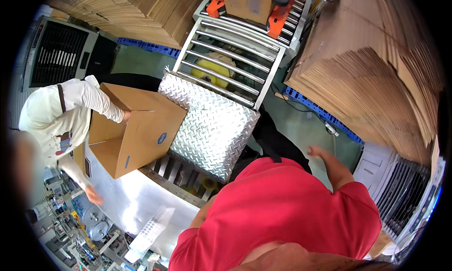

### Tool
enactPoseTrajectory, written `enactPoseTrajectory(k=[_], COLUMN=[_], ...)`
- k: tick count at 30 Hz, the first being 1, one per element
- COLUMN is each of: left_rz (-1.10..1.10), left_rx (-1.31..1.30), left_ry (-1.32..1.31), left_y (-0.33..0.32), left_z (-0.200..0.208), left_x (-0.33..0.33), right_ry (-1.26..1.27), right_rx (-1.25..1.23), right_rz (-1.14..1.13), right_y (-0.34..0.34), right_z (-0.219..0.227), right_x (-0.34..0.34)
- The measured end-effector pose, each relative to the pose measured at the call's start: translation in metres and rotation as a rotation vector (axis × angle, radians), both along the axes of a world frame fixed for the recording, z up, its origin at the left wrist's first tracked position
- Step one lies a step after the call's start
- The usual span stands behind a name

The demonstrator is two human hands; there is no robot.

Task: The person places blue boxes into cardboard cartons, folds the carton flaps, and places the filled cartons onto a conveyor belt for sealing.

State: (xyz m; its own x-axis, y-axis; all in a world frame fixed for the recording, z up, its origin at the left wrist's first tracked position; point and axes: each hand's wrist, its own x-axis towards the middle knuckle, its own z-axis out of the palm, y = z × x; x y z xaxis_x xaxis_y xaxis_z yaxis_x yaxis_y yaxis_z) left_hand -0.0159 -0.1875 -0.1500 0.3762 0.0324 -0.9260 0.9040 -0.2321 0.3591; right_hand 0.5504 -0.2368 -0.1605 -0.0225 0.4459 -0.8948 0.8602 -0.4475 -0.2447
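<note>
My right hand (315,151) hangs out to the right of my red shirt, over the floor. It holds nothing that I can see, and its fingers look loosely apart. On the left only a bit of my left forearm (203,215) shows beside the metal table; the left hand is hidden. In front of me lies a silvery diamond-plate platform (212,125). An open cardboard box (149,134) stands at its left edge. A co-worker in a white top has one hand (126,116) on the box's rim and the other hand (93,195) over the table.
A roller conveyor (226,54) runs away beyond the platform, with another carton (248,5) between orange guides at its far end. Flattened cardboard stacks (362,82) rise at the right and far left. A shiny metal table (115,195) with a printed sheet (149,233) stands left, near machinery.
</note>
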Motion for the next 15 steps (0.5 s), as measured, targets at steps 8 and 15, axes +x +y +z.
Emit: enactPoseTrajectory(k=[8, 15], left_rz=[0.297, 0.855], left_rx=[0.446, 0.794], left_ry=[-0.256, -0.631], left_y=[0.118, 0.215], left_z=[-0.026, -0.004], left_x=[0.044, 0.061], right_ry=[-0.065, -1.253], right_rx=[1.441, 2.269], right_rz=[0.232, 0.373], right_y=[0.254, 0.317], right_z=[0.308, 0.655], right_x=[-0.088, -0.007])
